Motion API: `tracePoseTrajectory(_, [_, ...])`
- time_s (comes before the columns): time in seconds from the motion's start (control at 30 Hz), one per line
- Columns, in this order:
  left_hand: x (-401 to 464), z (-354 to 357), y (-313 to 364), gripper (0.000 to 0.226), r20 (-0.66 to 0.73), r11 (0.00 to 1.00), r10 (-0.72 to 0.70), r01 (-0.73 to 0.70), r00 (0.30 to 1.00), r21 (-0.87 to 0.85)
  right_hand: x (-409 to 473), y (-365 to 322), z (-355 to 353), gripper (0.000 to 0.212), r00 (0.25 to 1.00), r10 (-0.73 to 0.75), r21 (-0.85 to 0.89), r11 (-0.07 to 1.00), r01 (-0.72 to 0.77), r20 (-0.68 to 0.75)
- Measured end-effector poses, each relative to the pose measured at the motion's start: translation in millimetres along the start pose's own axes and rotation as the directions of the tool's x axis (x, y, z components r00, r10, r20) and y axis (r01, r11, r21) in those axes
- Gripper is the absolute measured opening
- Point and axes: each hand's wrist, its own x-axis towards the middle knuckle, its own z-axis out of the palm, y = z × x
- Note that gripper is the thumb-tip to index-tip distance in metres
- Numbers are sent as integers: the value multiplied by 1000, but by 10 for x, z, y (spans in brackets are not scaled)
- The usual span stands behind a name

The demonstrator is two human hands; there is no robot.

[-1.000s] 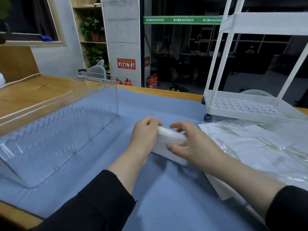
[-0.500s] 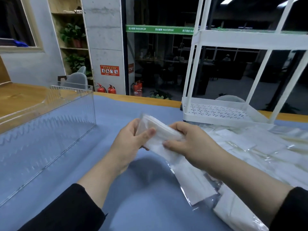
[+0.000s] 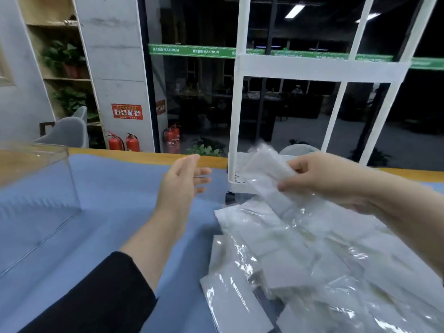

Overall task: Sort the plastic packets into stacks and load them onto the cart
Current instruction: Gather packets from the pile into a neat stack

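the right hand (image 3: 329, 181) pinches a small stack of packets (image 3: 269, 171) lifted toward the cart (image 3: 312, 68), prob. to load its bottom tray, w/ the left hand (image 3: 180, 186) open, empty and hovering beside, likely ready to steady it. the unsorted pile of packets (image 3: 300, 255) lies just below on the blue mat (image 3: 115, 200) by a clear bin (image 3: 36, 193). behind the wooden table edge: dark glass, fire extinguishers (image 3: 125, 141), shelves w/ plants.

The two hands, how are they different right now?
The right hand is pinched shut on a stack of plastic packets, lifted in front of the white cart. The left hand is open and empty, fingers spread, above the blue cloth. Both are bare, with black sleeves.
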Motion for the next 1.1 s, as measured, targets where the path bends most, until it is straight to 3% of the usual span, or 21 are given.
tracePoseTrajectory(0.07, [219, 38, -195, 21, -72, 999, -38, 40, 997, 22, 227, 131, -124, 33, 993, 86, 7, 996, -86, -80])
tracePoseTrajectory(0.23, [718, 266, -540, 24, -4, 988, -93, 93, 996, 122, 887, 143, -104, 21, 961, 202, 76, 979, -190, -190])
tracePoseTrajectory(0.37, [928, 300, -824, 24, 59, 970, -120, 105, 991, 217, 1439, 95, 113, 22, 966, 212, 33, 977, -209, -146])
tracePoseTrajectory(0.5, [1003, 324, -910, 34, 113, 976, -156, 135, 981, 173, 1782, 3, 328, 19, 976, 203, 15, 979, -202, -76])
tracePoseTrajectory(0.6, [1053, 366, -926, 26, 138, 976, -159, 134, 978, 173, 1900, -103, 468, 27, 960, 276, -153, 947, -281, -54])
tracePoseTrajectory(0.67, [1101, 398, -902, 27, 147, 975, -174, 149, 974, 166, 1960, -142, 524, 24, 959, 272, -177, 943, -282, -77])
tracePoseTrajectory(0.8, [1158, 521, -795, 42, 166, 982, -159, 139, 973, 127, 2033, -152, 620, 17, 962, 272, -93, 958, -272, -21])
tracePoseTrajectory(1.0, [1136, 537, -871, 43, 236, 982, -151, 118, 960, 150, 2058, -36, 640, 33, 962, 228, 330, 906, -265, 147])
tracePoseTrajectory(1.1, [1170, 536, -890, 47, 248, 981, -149, 112, 957, 157, 2059, 53, 658, 44, 962, 209, 448, 853, -268, 177])
